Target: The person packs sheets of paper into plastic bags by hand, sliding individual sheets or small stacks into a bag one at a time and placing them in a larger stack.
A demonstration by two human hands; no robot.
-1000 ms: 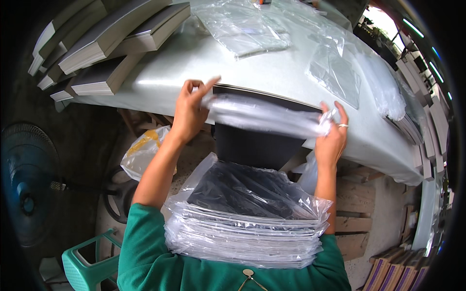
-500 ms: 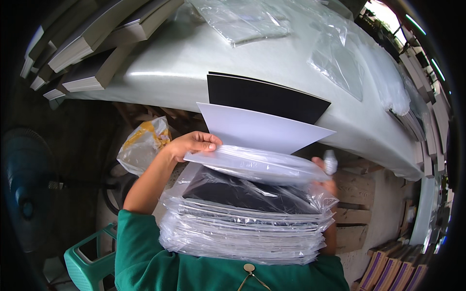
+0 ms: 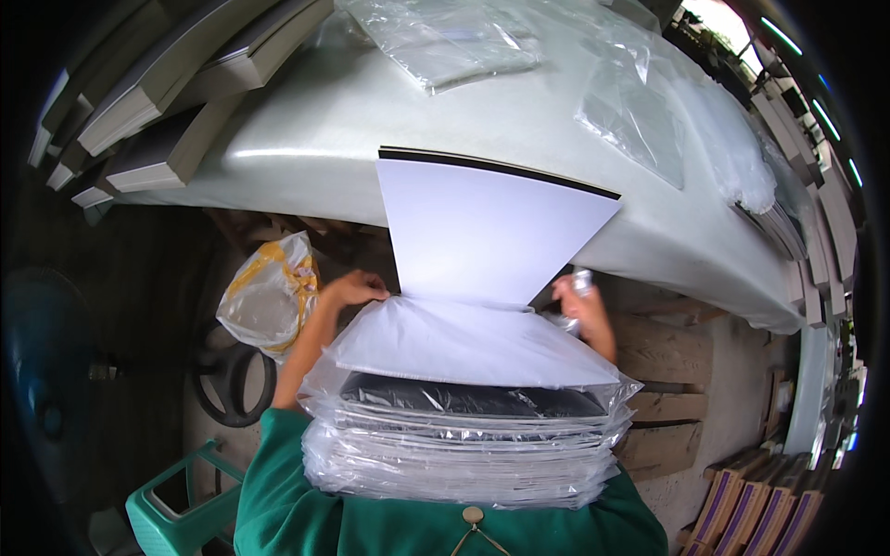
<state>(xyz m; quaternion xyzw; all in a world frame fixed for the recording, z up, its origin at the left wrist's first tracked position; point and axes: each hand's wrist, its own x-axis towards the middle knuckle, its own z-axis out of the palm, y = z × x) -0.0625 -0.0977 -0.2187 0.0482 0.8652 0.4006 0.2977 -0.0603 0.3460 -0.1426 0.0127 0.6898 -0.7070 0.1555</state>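
Observation:
A white board [image 3: 491, 232] stands tilted against the table's near edge, with a thin dark edge of black board [image 3: 501, 170] behind its top. Its lower end is inside a clear plastic bag [image 3: 473, 345] whose mouth bunches around it. At the bag mouth's left corner, my left hand [image 3: 357, 288] is closed, pinching the plastic. My right hand [image 3: 586, 313] is slightly blurred to the right of the mouth, fingers curled, with shiny clear material about it; what it grips is unclear. Beneath the bag, a stack of bagged boards [image 3: 464, 454], black on top, rests against my green top.
The pale covered table [image 3: 306, 176] carries clear plastic bags [image 3: 445, 46] and thick board stacks [image 3: 158, 153] at left. A white-and-yellow plastic sack [image 3: 269, 296], green stool [image 3: 176, 505] and dark fan [image 3: 46, 371] stand left. Wooden slats [image 3: 658, 389] lie right.
The bag's mouth has been drawn over the white board's lower end. The white board now covers most of the black one. Both hands have moved to the mouth's sides, the right one inward.

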